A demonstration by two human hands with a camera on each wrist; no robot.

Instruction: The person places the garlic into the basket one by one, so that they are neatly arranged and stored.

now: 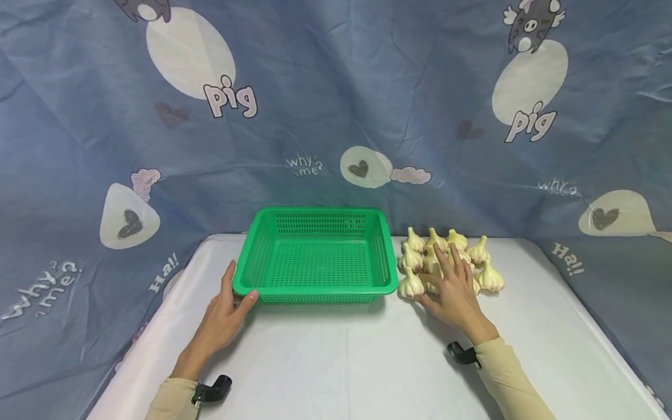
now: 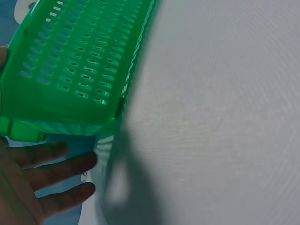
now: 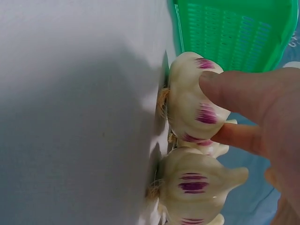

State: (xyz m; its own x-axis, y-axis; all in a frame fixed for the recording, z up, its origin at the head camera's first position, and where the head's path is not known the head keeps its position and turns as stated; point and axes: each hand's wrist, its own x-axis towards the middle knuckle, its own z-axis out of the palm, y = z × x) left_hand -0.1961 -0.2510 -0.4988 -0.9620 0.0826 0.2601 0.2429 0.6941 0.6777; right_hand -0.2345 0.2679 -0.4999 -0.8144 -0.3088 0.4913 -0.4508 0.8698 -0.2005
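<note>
At the green plastic basket's [image 1: 317, 290] front left corner is my left hand [image 1: 221, 319], its thumb at the front rim and its forefinger along the left side. Three fingers [image 2: 63, 174] of that hand spread nearly straight below the corner in the left wrist view. My right hand [image 1: 455, 296] reaches over a group of garlic bulbs [image 1: 490, 277] right of the basket. Its thumb and a finger pinch the front left garlic bulb [image 3: 187, 103], which is pale with purple streaks and stands on the table. The hand hides several bulbs behind it.
A white cloth covers the table [image 1: 336, 356]. Blue printed fabric [image 1: 315, 116] hangs behind it and along both sides. The basket's right wall stands close beside the nearest bulbs. Each wrist wears a dark strap with a small camera [image 1: 212, 389].
</note>
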